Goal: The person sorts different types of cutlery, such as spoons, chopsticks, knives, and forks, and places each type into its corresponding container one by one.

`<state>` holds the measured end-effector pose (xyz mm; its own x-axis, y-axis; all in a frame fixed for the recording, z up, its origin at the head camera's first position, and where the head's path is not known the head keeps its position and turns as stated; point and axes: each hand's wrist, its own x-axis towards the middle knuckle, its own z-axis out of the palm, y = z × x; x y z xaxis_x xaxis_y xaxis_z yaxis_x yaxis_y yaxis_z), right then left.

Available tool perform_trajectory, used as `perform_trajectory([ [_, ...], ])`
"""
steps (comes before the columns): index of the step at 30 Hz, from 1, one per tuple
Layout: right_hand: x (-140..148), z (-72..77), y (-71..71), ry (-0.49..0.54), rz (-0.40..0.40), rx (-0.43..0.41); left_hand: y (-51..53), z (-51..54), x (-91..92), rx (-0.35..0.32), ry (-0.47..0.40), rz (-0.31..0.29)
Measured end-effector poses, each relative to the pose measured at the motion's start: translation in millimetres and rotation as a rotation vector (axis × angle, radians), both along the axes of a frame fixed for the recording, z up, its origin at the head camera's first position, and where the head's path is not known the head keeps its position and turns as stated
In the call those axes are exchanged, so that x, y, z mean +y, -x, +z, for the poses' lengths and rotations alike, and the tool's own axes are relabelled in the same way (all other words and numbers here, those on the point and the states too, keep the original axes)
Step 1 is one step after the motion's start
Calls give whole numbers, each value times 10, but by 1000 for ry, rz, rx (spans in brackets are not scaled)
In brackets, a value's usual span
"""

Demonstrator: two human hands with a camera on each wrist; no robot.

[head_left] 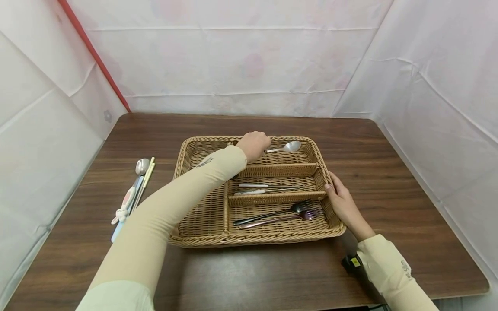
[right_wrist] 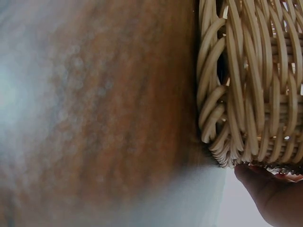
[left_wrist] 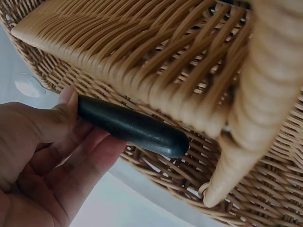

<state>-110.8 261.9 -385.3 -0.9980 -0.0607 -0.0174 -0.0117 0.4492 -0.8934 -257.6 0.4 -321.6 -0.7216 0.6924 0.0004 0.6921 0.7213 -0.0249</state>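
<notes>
At the back compartment (head_left: 307, 153) of the tray (head_left: 272, 240), over it or inside it, a dark handle (left_wrist: 128, 125), pinched between thumb and fingers of the left hand (head_left: 253, 144), rounded end free and roughly in line with the divider (left_wrist: 156, 90). On the right rim (head_left: 320, 157), well apart from the left, the right hand (head_left: 344, 206), with a grip on the wicker.

Likeliest trouble: a knock of the rounded end against the divider, for want of room beside it, and from that a twist in the pinch or a drop. Also possible: a bump into the silver spoon (head_left: 292, 146), so near the left hand; a snag of the left sleeve (head_left: 167, 207) on the weave, from the long reach across; a skid of the tray over the table (head_left: 397, 181), from too hard a pull at one side.

Hidden: much of the left compartment (head_left: 206, 216), under the sleeve; the other end of the handle, behind the hand, hence no telling of spoon, fork or knife. Hard to make out: tips of the white-handled pieces (head_left: 254, 191), thin and overlapping. In the right wrist view, mostly blurred table and wicker, with the right hand cut off at the corner.
</notes>
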Motion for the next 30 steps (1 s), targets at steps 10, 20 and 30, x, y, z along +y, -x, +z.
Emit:
perform_trajectory([
  [10, 1, 11, 1, 3, -4, -2, 42, -71, 102, -21, 31, -7],
  [20, 2, -19, 6, 1, -4, 4, 48, -156, 166, -55, 43, -12],
  [30, -6, -9, 7, 7, -1, 14, 68, -224, 195, -125, 100, 24],
])
